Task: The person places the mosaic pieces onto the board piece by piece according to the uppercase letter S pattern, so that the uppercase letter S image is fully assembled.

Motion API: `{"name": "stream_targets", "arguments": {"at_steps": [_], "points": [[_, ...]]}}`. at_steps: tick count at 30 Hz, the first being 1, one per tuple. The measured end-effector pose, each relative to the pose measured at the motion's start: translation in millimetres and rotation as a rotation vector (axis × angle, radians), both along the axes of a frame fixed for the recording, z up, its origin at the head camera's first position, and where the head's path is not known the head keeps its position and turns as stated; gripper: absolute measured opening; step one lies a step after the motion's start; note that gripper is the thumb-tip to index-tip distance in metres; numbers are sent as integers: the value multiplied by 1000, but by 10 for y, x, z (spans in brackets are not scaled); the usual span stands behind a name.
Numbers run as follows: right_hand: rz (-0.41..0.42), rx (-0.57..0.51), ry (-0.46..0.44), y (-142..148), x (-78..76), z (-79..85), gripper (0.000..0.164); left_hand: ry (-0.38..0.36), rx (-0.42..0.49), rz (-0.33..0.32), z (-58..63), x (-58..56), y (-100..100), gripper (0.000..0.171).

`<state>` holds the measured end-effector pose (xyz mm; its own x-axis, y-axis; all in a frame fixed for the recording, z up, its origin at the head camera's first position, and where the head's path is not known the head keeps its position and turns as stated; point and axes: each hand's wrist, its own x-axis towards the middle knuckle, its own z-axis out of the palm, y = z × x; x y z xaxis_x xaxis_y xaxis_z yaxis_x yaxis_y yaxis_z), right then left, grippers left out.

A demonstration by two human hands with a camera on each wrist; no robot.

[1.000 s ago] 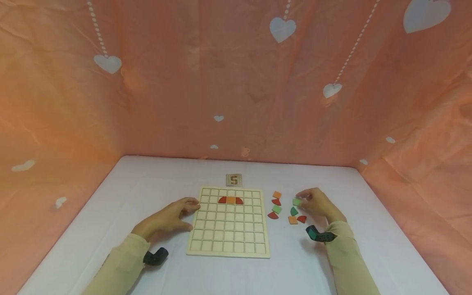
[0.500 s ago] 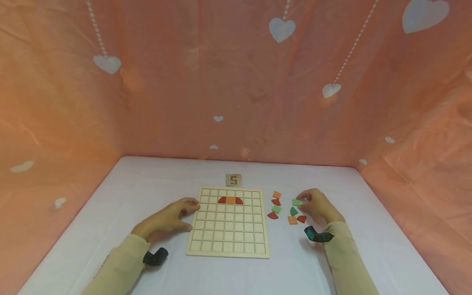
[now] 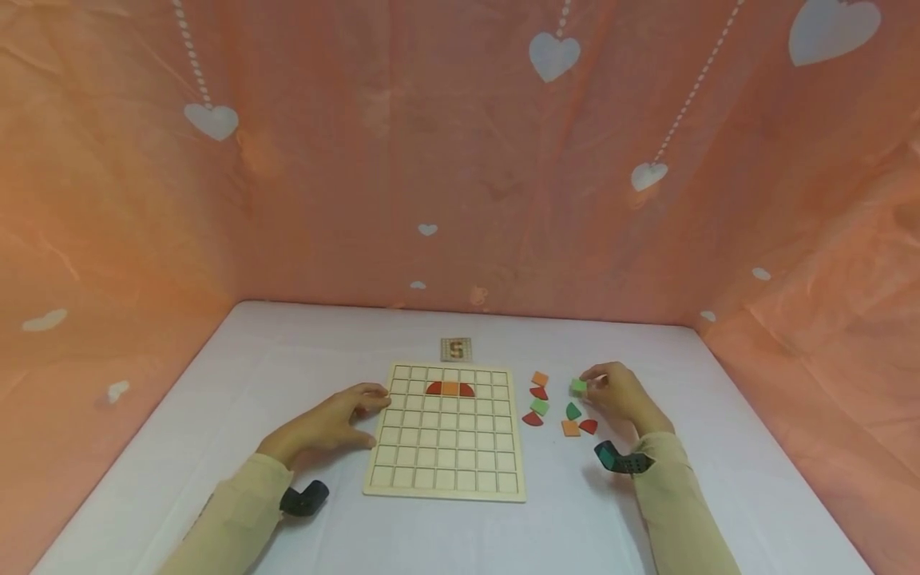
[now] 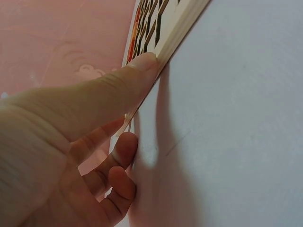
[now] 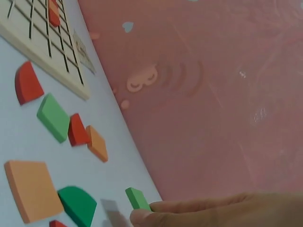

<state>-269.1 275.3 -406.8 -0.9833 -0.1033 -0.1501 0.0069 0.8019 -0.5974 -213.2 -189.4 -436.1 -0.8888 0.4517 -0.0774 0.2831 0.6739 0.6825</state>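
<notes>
My right hand (image 3: 620,393) pinches a light green square tile (image 3: 578,387) by its edge. In the right wrist view, thumb and fingertips hold that tile just off the white table, with a shadow beside it. My left hand (image 3: 327,419) rests at the left edge of a wooden grid board (image 3: 447,483), its thumb (image 4: 142,61) touching the side. In the board's second row from the top, an orange square tile (image 3: 450,389) sits between two red quarter-round tiles, the right one (image 3: 466,390) curving outward.
Right of the board lie loose tiles: orange squares (image 3: 571,429), red quarter-rounds (image 3: 533,418), a light green square (image 3: 540,407) and a dark green quarter-round (image 5: 78,205). A small card (image 3: 456,350) with a brown figure lies behind the board. Patterned pink cloth (image 3: 460,200) surrounds the table.
My right hand has raised the light green square tile slightly from the table, after having its fingers at it there. The left hand stays at the board's edge.
</notes>
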Motion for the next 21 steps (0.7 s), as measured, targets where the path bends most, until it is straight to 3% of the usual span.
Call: {"name": "stream_targets", "arguments": {"at_steps": [9, 21], "points": [[75, 24, 153, -97, -10, 55, 27, 21, -11, -20, -4, -6, 10, 68], [78, -29, 169, -277, 6, 102, 29, 40, 9, -58, -26, -39, -23, 68]]}}
